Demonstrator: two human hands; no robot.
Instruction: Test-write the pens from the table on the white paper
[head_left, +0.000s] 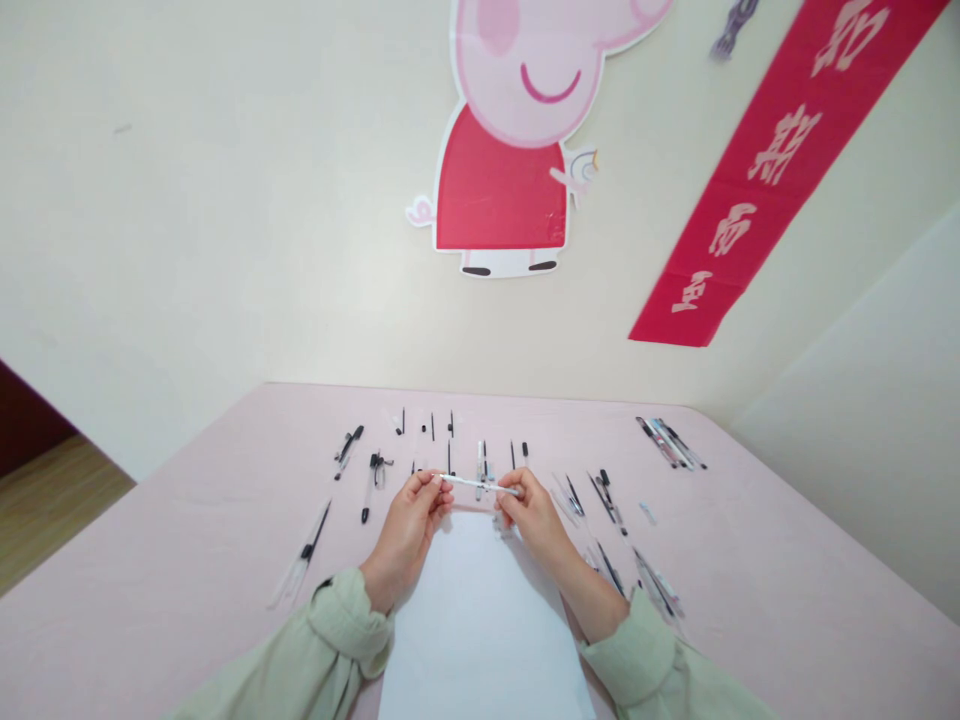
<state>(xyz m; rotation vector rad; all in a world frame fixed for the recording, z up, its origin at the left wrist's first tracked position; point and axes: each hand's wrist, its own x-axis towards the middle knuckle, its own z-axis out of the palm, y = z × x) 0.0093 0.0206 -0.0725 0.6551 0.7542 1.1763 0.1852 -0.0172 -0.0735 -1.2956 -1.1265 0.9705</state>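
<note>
A slim white pen (pixel 474 483) is held level above the far end of a white sheet of paper (pixel 487 620). The fingertips of my left hand (pixel 414 522) pinch its left end. My right hand (pixel 531 515) grips its right end between thumb and fingers. Whether the pen is whole or in parts is too small to make out. Just beyond the hands lie a clear pen barrel (pixel 479 456) and a thin black refill (pixel 513 454). Left of my left hand is a clear pen with a black cap (pixel 366 500).
Pen parts lie scattered over the pink tablecloth (pixel 187 540): black pieces (pixel 348 448) at left, dark refills and clear barrels (pixel 609 500) at right. A row of several pens (pixel 670 443) sits at the back right. The wall behind bears a cartoon pig cutout (pixel 501 190) and a red banner (pixel 750 200).
</note>
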